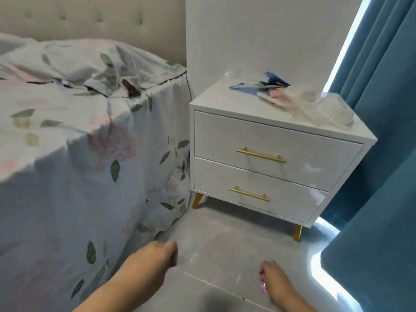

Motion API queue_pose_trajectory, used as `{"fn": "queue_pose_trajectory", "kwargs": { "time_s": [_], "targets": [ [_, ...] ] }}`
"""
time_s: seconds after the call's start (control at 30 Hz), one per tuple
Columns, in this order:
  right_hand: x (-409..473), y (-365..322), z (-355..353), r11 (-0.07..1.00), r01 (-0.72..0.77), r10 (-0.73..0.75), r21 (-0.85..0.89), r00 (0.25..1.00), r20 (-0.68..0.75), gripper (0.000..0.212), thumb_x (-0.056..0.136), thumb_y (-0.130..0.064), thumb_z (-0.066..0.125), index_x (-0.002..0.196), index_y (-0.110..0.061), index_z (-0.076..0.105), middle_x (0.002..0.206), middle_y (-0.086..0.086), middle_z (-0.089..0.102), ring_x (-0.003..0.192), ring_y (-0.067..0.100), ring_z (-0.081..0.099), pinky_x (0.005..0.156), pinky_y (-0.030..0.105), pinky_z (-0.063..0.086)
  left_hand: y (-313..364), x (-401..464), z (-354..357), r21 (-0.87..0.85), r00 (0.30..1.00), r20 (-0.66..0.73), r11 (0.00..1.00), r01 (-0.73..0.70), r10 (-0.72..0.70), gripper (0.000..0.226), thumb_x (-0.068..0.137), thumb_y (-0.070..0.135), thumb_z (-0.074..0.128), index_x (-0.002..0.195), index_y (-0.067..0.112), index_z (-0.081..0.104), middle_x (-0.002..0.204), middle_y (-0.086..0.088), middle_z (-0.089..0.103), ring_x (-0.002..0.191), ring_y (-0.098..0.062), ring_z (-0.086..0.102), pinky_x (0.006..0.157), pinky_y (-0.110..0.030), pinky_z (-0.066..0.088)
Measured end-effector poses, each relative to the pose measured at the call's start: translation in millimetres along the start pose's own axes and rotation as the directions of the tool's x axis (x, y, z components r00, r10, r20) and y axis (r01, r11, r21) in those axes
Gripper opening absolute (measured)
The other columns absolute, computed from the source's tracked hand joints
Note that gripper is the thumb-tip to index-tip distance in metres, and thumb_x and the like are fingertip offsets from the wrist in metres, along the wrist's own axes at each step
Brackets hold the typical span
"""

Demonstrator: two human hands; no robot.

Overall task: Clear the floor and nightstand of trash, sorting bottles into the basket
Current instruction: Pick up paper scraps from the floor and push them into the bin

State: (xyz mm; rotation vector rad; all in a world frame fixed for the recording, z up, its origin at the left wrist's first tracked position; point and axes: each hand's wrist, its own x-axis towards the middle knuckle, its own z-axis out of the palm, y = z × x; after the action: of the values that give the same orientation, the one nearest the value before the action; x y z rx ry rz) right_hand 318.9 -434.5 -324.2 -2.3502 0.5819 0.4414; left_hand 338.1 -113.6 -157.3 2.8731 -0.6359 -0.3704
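Well beyond both hands' loosely curled, empty fingers (172, 249), crumpled light plastic wrappers (290, 97) are seen on the nightstand (270, 154), probably best gathered by their bunched middle.

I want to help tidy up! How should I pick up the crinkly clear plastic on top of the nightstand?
Pinch the crumpled clear plastic at its puffed-up middle, reaching down from above on the front side. It lies loose and flat on the nightstand top near the right edge, by the curtain, so its raised folds look easiest to catch. Blue scraps lie beside it.
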Motion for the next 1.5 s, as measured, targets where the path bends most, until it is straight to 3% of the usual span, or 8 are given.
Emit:
{"fn": "queue_pose_trajectory", "kwargs": {
  "time_s": [0.2,0.33,0.47,0.67,0.87,1.1,1.37,1.5],
  "targets": [
    [-70.5,-169.3,-111.5,0.906,0.421,-0.405,0.037,0.890,-0.212,0.010,0.095,-0.011,0.051,0.090,-0.016,0.059,0.094,0.001,0.049,0.076,0.008,0.047,0.063,0.007,0.037,35.6,4.0,-112.8,-0.020,0.985,-0.163,0.998,-0.061,0.057,0.020,0.093,0.013,0.043,0.087,0.030,0.034,0.088,0.010,0.050,0.080,-0.015,0.050,0.063,-0.025,0.037],
    [-153.9,-267.1,-114.3,0.737,0.676,-0.673,-0.012,0.731,-0.113,0.009,0.094,-0.015,0.054,0.089,-0.017,0.061,0.089,-0.005,0.057,0.079,0.003,0.053,0.067,0.004,0.041,9.1,-74.6,-152.8,-0.006,0.950,-0.312,1.000,-0.013,0.010,0.006,0.099,0.029,0.039,0.093,0.027,0.039,0.089,0.006,0.053,0.085,-0.019,0.054,0.072,-0.035,0.047],
    [-238.6,-357.4,-30.4,0.431,0.898,-0.898,0.084,0.418,0.139,0.009,0.092,-0.011,0.054,0.089,-0.015,0.061,0.091,0.001,0.059,0.083,0.008,0.052,0.073,0.006,0.036,-61.0,-192.4,-162.1,-0.008,0.908,-0.290,0.950,0.313,-0.302,0.010,0.095,0.022,0.042,0.096,0.032,0.041,0.094,0.009,0.058,0.089,-0.016,0.056,0.077,-0.038,0.049],
    [-402.6,-422.0,150.3,0.146,0.930,-0.895,0.337,-0.021,0.445,0.015,0.094,-0.004,0.045,0.099,-0.008,0.058,0.095,0.001,0.053,0.085,0.013,0.050,0.069,0.010,0.034,-124.1,-457.6,-100.6,-0.195,0.524,-0.286,0.584,0.788,-0.802,0.007,0.095,0.023,0.041,0.098,0.025,0.047,0.097,0.004,0.062,0.089,-0.021,0.058,0.077,-0.040,0.050],
    [-553.0,-382.7,276.8,0.016,0.896,-0.741,0.444,-0.288,0.607,0.016,0.094,-0.002,0.045,0.097,-0.015,0.055,0.096,0.002,0.050,0.087,0.017,0.049,0.073,0.018,0.031,-79.2,-671.5,-11.5,-0.190,0.187,-0.265,0.242,0.951,-0.946,0.009,0.096,0.029,0.040,0.091,0.023,0.042,0.093,0.000,0.062,0.086,-0.025,0.058,0.062,-0.037,0.044],
    [-687.3,-310.7,374.5,0.017,0.865,-0.591,0.501,-0.396,0.703,0.020,0.095,-0.003,0.041,0.108,-0.005,0.057,0.099,0.004,0.048,0.089,0.021,0.052,0.080,0.026,0.044,-28.8,-802.7,97.7,-0.231,-0.120,-0.134,-0.087,0.969,-0.984,0.013,0.097,0.025,0.036,0.091,0.016,0.043,0.075,0.000,0.051,0.077,-0.027,0.058,0.068,-0.044,0.049],
    [-751.3,-244.8,462.2,-0.081,0.911,-0.458,0.404,-0.394,0.797,0.029,0.091,-0.011,0.051,0.120,-0.007,0.053,0.121,0.017,0.052,0.110,0.033,0.053,0.096,0.043,0.044,-28.8,-840.9,186.3,-0.364,-0.270,0.163,-0.312,0.877,-0.949,0.025,0.091,0.035,0.044,0.104,0.015,0.054,0.109,-0.009,0.063,0.097,-0.029,0.060,0.077,-0.036,0.049],
    [-737.2,-246.2,467.1,-0.148,0.900,-0.489,0.409,-0.427,0.761,0.051,0.089,-0.034,0.059,0.133,-0.011,0.047,0.129,0.013,0.050,0.122,0.030,0.044,0.105,0.038,0.037,-37.7,-829.7,184.6,-0.264,-0.294,-0.094,-0.260,0.929,-0.951,0.046,0.083,0.051,0.053,0.115,0.018,0.058,0.113,-0.004,0.059,0.107,-0.025,0.054,0.084,-0.038,0.049]
  ]
}}
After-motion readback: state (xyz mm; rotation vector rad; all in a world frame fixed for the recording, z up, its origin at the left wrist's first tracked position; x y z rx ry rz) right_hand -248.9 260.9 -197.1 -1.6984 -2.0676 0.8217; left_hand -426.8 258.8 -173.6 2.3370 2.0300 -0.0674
